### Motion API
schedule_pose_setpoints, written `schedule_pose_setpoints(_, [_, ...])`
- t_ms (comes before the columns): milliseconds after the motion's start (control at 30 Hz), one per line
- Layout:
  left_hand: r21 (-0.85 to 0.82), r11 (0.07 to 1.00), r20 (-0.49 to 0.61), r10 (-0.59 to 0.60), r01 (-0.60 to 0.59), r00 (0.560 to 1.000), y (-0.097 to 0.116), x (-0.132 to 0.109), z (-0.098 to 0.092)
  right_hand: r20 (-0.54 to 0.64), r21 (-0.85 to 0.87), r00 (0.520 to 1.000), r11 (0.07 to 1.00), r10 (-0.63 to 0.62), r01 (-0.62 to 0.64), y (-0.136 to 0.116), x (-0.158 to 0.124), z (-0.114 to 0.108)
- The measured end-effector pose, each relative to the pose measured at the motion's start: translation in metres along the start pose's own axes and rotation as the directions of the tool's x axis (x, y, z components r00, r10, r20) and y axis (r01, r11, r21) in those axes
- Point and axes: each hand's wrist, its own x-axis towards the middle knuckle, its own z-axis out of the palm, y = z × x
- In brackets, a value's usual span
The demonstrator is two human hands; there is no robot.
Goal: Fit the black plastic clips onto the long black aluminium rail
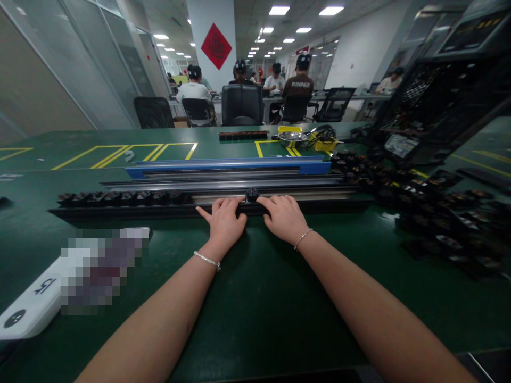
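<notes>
A long black rail [120,214] lies across the green table in front of me. In its channel stands a small black block [252,195], pinched between the index fingertips of my two hands. My left hand [225,221] presses at the block's left side, its other fingers on the rail, little finger stuck out and thumb at the front edge. From the right, my right hand [285,215] bears on the block with curled fingers resting along the rail. Farther left in the same channel sits a row of similar black parts [120,198]. The block's underside is hidden.
Behind the rail lie metal strips [223,183] and a blue-edged rail [138,173]. A heap of black parts [451,213] spreads at the right, below an open black case [423,106]. A white device [35,292], partly pixelated, lies front left. A metal bowl [293,136] stands farther back.
</notes>
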Motion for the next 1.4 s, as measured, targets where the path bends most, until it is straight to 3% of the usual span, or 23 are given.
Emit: schedule_pose_setpoints(1400, [0.034,0.999,0.025,-0.004,0.003,1.000,0.0011,-0.0003,-0.0012,0.040,0.010,0.999,1.000,0.000,-0.001,0.0042,0.0009,-0.0057])
